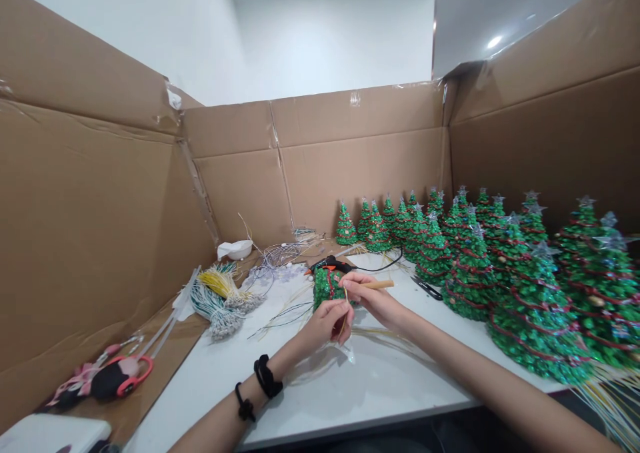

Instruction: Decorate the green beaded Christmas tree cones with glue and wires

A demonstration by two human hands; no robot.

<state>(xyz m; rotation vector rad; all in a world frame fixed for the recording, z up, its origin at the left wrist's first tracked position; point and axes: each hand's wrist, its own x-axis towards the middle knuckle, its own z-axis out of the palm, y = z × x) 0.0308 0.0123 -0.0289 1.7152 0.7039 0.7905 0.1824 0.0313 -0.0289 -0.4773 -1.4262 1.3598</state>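
Observation:
A small green Christmas tree (325, 286) with red garland lies on its side on the white table, behind my hands. My left hand (334, 320) is closed in a pinch at a thin yellow wire (347, 294), which runs up to the fingers of my right hand (367, 294). Across the right hand rests a slim tool with a tan wooden handle (383, 284); its working end is hidden by the fingers. Just behind the tree lies a black and orange glue gun (333, 264), its cord trailing right. The tree's base is mostly covered by my hands.
Several finished trees (473, 273) with clear stars crowd the right side. Bundles of wired lights (220, 300) lie at left, near a white bowl (235, 249) and tangled wires (290, 253). Black snips (427, 288) lie right of my hands. Cardboard walls (360, 160) enclose the table.

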